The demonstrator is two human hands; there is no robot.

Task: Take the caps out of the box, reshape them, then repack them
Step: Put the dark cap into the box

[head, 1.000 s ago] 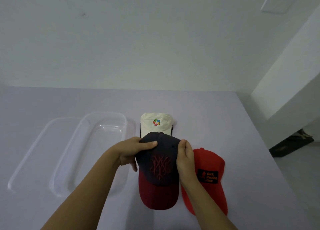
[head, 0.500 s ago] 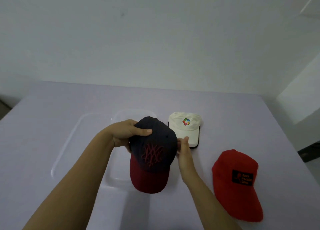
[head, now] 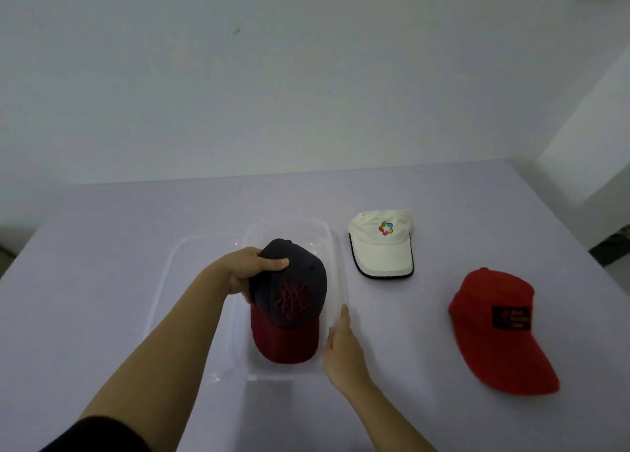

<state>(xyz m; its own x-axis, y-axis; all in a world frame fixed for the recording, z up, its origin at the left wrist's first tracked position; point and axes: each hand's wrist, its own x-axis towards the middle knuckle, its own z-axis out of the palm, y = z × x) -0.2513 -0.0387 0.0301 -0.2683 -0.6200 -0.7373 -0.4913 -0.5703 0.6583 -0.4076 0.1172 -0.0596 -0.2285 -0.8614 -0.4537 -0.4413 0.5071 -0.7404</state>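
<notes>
Navy cap (head: pixel 289 294), probably light, soft-crowned and stiff-brimmed, hangs within the outline of the clear box (head: pixel 337 257), brim at 6 o'clock. Right hand (head: pixel 341 346), fingers straight and together, lies along the 3 o'clock wall. Left hand (head: pixel 247 271) pinches the crown's back, thumb on top. Walls leave little slack. Red cap (head: pixel 494 329) lies at 3 o'clock, white cap (head: pixel 381 247) at 1 o'clock.

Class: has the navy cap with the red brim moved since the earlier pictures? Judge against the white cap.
Yes. The navy cap, gripped by the left hand, has gone leftward from in front of the white cap to over the clear box.
</notes>
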